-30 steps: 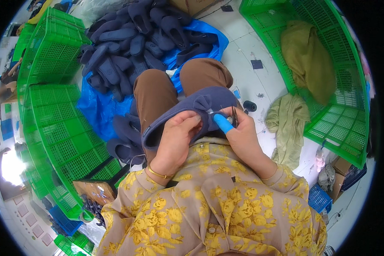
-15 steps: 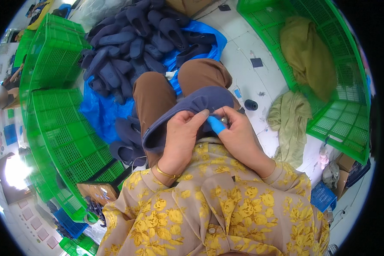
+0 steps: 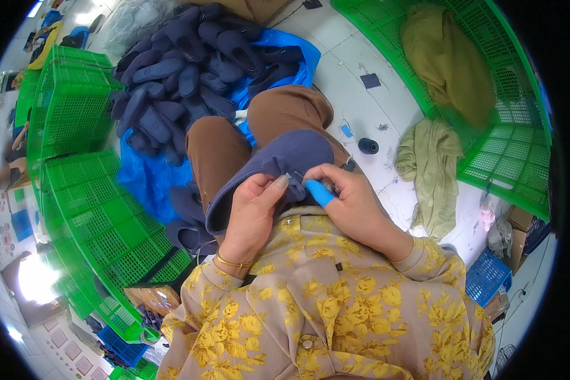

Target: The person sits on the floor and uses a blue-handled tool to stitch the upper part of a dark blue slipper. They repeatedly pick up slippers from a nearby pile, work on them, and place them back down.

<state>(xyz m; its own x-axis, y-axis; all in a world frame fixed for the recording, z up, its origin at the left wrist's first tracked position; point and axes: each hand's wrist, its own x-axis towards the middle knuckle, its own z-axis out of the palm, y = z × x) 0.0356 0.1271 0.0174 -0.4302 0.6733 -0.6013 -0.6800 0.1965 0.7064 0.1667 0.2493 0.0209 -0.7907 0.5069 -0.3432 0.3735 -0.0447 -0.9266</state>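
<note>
The slipper (image 3: 301, 149) is dark blue and looks soft. It lies on a slant across the legs (image 3: 215, 149). Its round toe points away from the body and to the right. Its heel end is down on the left, partly hidden by the left hand (image 3: 252, 212). A small, bunched bit of blue cloth (image 3: 292, 192) sits on its near side, between the left hand and the right hand (image 3: 354, 206). A tiny pale spot shows there, too small to make out.

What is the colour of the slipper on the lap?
The slipper is dark navy blue, best seen in the head view.
</note>
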